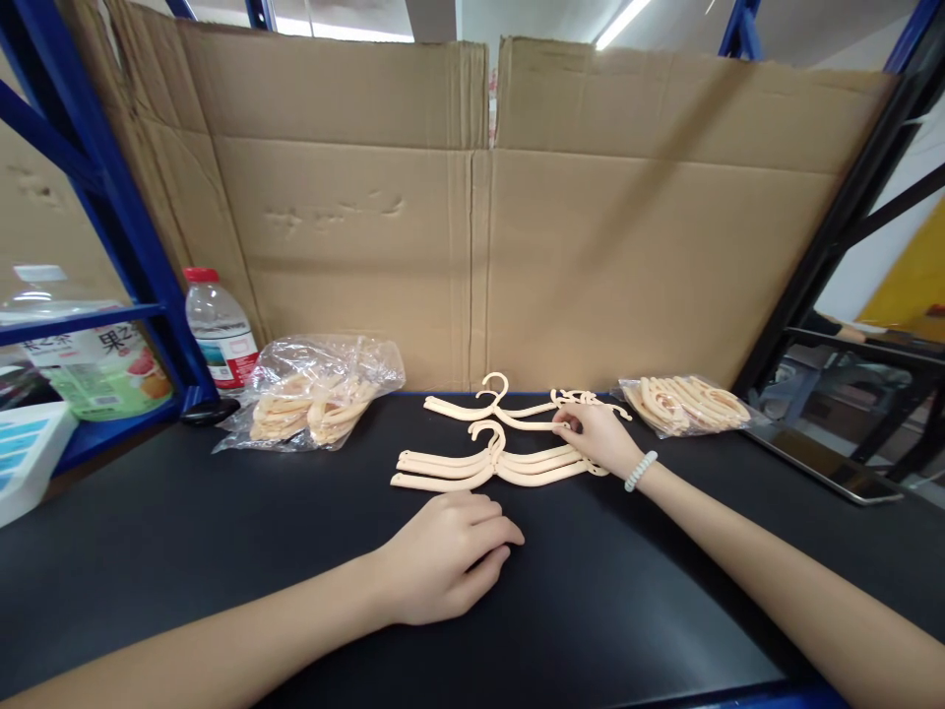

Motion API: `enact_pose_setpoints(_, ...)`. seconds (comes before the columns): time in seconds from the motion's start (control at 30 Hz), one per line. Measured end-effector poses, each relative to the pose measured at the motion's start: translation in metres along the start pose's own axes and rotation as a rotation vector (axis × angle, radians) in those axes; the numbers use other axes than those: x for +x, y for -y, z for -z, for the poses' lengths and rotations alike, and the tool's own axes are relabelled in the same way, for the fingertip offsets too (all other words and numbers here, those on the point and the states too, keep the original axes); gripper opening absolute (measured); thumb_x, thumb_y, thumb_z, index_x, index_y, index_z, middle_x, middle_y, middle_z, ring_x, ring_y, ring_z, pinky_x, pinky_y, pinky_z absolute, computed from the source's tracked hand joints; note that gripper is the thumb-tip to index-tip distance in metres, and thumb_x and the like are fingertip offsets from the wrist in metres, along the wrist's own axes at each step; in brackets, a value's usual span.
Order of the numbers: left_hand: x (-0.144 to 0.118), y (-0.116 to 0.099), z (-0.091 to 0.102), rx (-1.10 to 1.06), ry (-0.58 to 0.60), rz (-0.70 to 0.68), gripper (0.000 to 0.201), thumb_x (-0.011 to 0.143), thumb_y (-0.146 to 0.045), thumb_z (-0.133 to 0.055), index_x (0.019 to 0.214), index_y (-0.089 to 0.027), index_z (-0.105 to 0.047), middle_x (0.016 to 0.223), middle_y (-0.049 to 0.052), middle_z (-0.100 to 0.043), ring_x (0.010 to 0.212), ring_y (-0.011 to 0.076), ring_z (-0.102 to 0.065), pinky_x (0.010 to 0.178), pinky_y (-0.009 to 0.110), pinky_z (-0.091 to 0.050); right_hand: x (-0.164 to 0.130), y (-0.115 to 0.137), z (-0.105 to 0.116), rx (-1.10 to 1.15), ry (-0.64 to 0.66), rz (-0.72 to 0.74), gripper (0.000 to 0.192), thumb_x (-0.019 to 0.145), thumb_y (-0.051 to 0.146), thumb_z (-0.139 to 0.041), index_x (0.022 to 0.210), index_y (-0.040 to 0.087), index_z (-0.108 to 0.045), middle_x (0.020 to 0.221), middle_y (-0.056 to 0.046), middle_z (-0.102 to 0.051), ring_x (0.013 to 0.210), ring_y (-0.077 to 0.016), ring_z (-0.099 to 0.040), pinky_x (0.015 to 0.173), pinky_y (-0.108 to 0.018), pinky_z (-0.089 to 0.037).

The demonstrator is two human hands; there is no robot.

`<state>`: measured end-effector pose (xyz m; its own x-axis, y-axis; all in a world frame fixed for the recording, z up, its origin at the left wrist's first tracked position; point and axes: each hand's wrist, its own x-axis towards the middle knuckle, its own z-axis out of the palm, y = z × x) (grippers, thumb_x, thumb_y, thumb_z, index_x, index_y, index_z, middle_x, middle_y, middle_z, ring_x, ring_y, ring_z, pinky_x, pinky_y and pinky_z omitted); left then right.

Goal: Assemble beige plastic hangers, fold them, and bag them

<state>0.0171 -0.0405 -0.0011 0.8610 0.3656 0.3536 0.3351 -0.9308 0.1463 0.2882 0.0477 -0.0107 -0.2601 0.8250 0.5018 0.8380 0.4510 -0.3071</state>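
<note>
R hand (601, 440) lies on the right ends of cream plastic hangers, fingers pinched on the rear hanger (491, 406) near the mat's back edge; front hanger stack (479, 468) sits just in front, w/ open black mat (221, 532) all round. L hand (447, 561) rests palm-down, fingers loosely curled, holding nothing, just short of the stack. Two clear crinkled bags of hangers, left bag (314, 394) and right bag (686, 404), flank the cardboard wall (472, 217); water bottle (220, 335) w/ red cap, label unreadable.
</note>
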Motion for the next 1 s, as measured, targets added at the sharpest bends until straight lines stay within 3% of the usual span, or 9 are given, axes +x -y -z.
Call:
enact_pose_setpoints(0.47, -0.004, 0.001, -0.001, 0.077, -0.231, -0.089, 0.025, 0.088, -0.009, -0.044, 0.11, -0.015, -0.055, 0.077, 0.004, -0.064, 0.066, 0.0168, -0.055, 0.062, 0.029, -0.043, -0.012, 0.013, 0.019, 0.107, -0.193, -0.109, 0.007, 0.075, 0.019, -0.06, 0.068, 0.02, -0.062, 0.067, -0.001, -0.068, 0.061, -0.0168, -0.061, 0.06, -0.029, -0.046)
enact_pose_setpoints(0.67, -0.005, 0.001, 0.001, 0.102, -0.316, -0.019, 0.027, 0.087, -0.01, -0.045, 0.111, -0.017, -0.054, 0.084, 0.006, -0.066, 0.073, 0.0175, -0.058, 0.069, 0.03, -0.047, -0.015, 0.014, 0.029, 0.295, -0.289, -0.162, 0.013, 0.073, 0.03, -0.062, 0.067, 0.02, -0.062, 0.069, -0.003, -0.069, 0.063, -0.0185, -0.062, 0.059, -0.031, -0.049)
enact_pose_setpoints(0.87, -0.004, 0.015, 0.016, 0.381, -0.427, -0.004, 0.038, 0.084, -0.009, -0.049, 0.122, -0.018, -0.049, 0.112, 0.011, -0.063, 0.106, 0.0251, -0.056, 0.094, 0.043, -0.042, -0.016, 0.013, 0.034, 0.498, -0.188, -0.153, 0.021, 0.07, 0.038, -0.067, 0.064, 0.019, -0.061, 0.067, -0.004, -0.066, 0.06, -0.0179, -0.061, 0.057, -0.031, -0.051)
enact_pose_setpoints(1.0, -0.004, 0.033, 0.024, 0.549, -0.445, 0.157, 0.043, 0.088, -0.015, -0.049, 0.131, -0.018, -0.043, 0.129, 0.014, -0.056, 0.122, 0.0289, -0.049, 0.103, 0.048, -0.035, -0.017, 0.019, 0.033, 0.564, -0.084, -0.095, 0.02, 0.07, 0.036, -0.069, 0.065, 0.019, -0.062, 0.07, -0.004, -0.067, 0.065, -0.0183, -0.062, 0.063, -0.033, -0.052)
